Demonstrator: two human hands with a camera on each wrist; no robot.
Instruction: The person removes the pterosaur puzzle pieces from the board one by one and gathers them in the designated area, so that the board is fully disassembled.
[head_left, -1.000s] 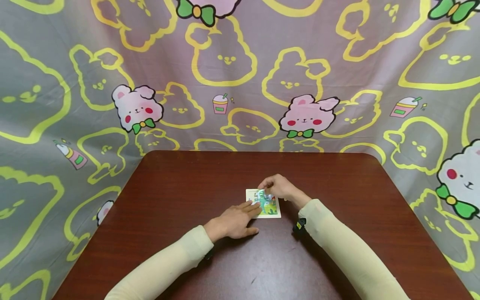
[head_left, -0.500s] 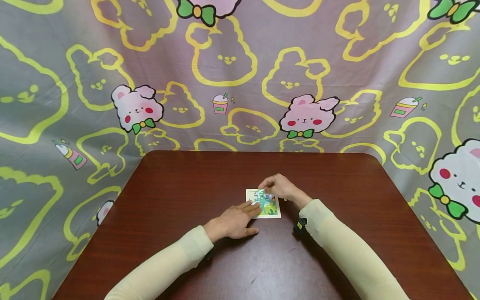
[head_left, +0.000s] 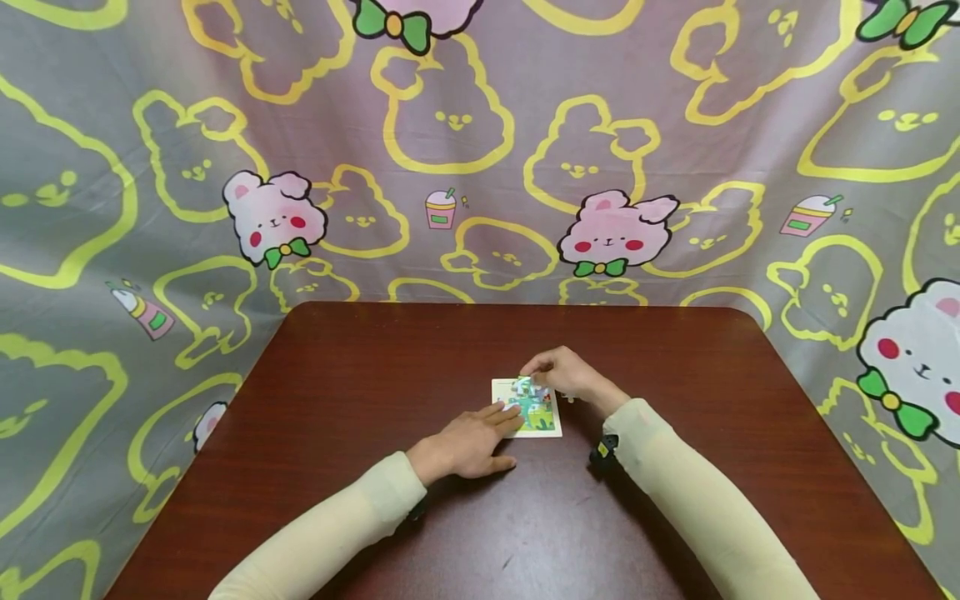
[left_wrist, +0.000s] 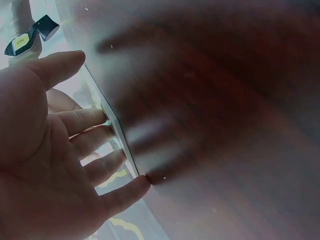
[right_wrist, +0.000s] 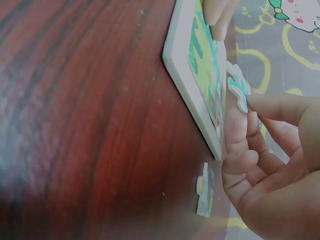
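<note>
A small jigsaw puzzle (head_left: 542,419) in a pale tray frame lies on the brown table, its picture green, white and yellow. My left hand (head_left: 468,442) lies flat with straight fingers over the puzzle's left side; in the left wrist view its fingertips (left_wrist: 117,135) meet the tray's edge. Above the puzzle's far edge, my right hand (head_left: 566,371) pinches a puzzle piece (right_wrist: 239,90) between thumb and index finger. That piece is white with green marks and is tilted up off the board in the right wrist view.
A loose puzzle piece (right_wrist: 204,192) lies on the table (head_left: 375,367) just right of the tray, partly behind my right hand in the head view. A grey curtain (head_left: 480,150) with bear and rabbit prints hangs round the table's far and side edges.
My right hand has shifted slightly right and up, and the pinched piece has lifted and turned a little. The loose piece shows more beside the hand. My left hand stays in place.
</note>
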